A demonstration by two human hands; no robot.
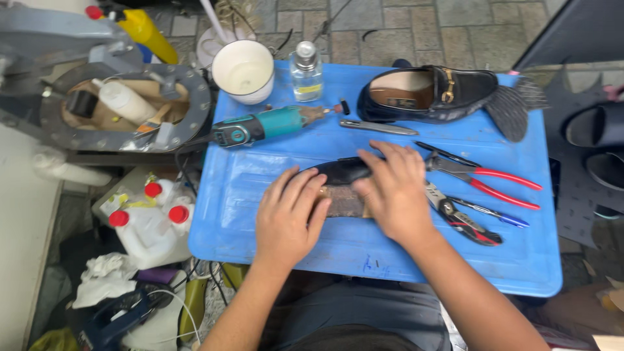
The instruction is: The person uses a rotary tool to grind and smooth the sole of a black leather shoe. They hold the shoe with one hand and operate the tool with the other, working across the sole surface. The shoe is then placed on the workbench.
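Both hands flat, fingers spread: left hand (pixel 286 218), right hand (pixel 393 188) press black shoe (pixel 341 170) on blue lid (pixel 520 260). Shoe looks light, bendy; hold by sides.

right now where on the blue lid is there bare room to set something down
Free: the near edge of the blue lid, below the left hand and right hand, and the left strip under the rotary tool. Crowded: the far side with cup, bottle, loafer, and the right by the red-handled pliers.
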